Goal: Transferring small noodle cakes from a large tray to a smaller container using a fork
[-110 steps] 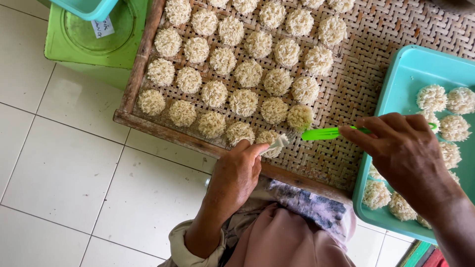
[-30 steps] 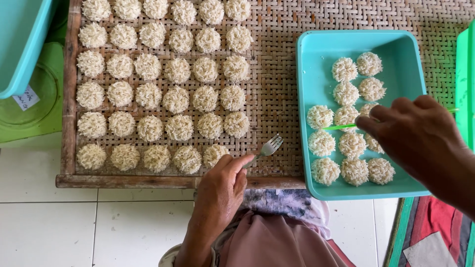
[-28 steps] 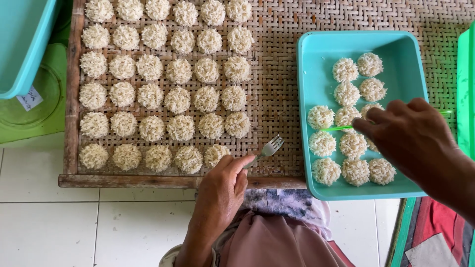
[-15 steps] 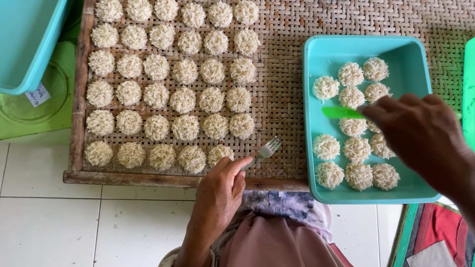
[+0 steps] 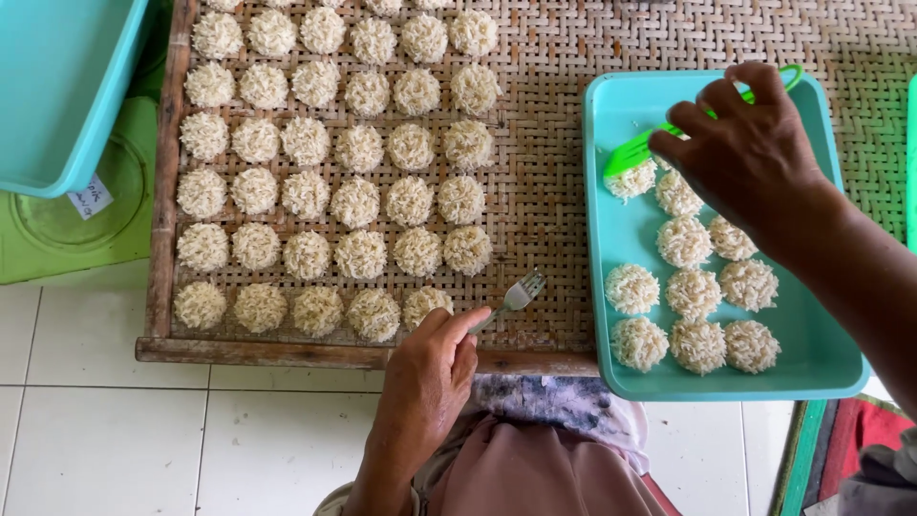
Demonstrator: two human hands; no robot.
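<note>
My left hand (image 5: 425, 382) holds a metal fork (image 5: 521, 291), its tines resting on the woven bamboo tray (image 5: 544, 143) just right of the nearest row of round rice clumps (image 5: 358, 201). My right hand (image 5: 755, 153) grips a green plastic utensil (image 5: 635, 151) over the far left part of a turquoise plastic tray (image 5: 594, 239). The utensil's tip touches one rice clump (image 5: 630, 180) there. Several more clumps lie in that tray, toward its near right side.
A turquoise bin (image 5: 57, 86) overhangs the top left, above a green lid (image 5: 67, 229) on the floor. White floor tiles (image 5: 143, 440) run along the near side. The woven tray has a wooden frame (image 5: 287, 354). Patterned cloth (image 5: 554, 401) covers my lap.
My right hand has moved to the far end of the turquoise tray with the green utensil, and one clump now lies near the far left corner. My left hand and fork stayed put.
</note>
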